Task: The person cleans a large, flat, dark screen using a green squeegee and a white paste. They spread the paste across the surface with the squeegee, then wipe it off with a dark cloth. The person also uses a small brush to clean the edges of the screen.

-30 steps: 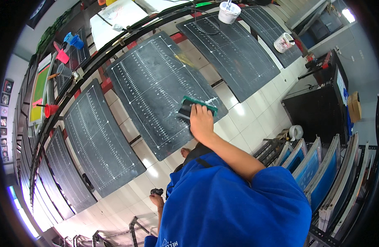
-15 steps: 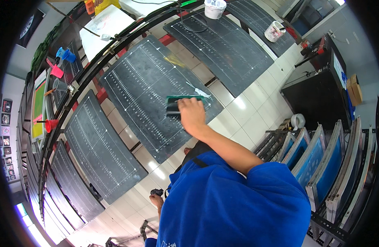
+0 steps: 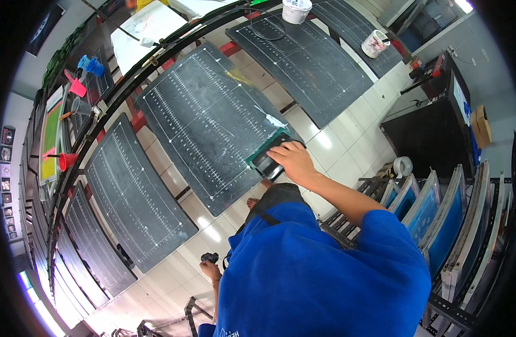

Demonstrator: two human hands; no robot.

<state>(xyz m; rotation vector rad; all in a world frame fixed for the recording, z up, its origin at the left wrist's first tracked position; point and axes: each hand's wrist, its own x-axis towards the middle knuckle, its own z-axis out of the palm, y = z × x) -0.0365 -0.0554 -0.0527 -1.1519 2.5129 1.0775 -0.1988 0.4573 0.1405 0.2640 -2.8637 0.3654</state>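
Observation:
My right hand [image 3: 294, 162] is closed over the black handle of a squeegee [image 3: 267, 159] with a green blade edge. The blade rests at the near right edge of a dark grey printing board [image 3: 193, 118] marked with white scale lines. Just beyond the blade, a white smear of paste [image 3: 276, 121] lies on the board. Low at my left side, my left hand [image 3: 212, 272] is closed around a small black object [image 3: 209, 258], whose kind I cannot make out.
More boards flank this one, such as the left board [image 3: 137, 194] and the right board [image 3: 303, 67]. A white tub [image 3: 296, 10] and a stained tub [image 3: 375, 44] stand on the far right boards. Framed screens [image 3: 446, 219] fill a rack at right. A curved black rail [image 3: 109, 106] runs behind.
My right hand has drawn the squeegee toward me and to the right, turning it at a slant. The left hand keeps hold of the black object.

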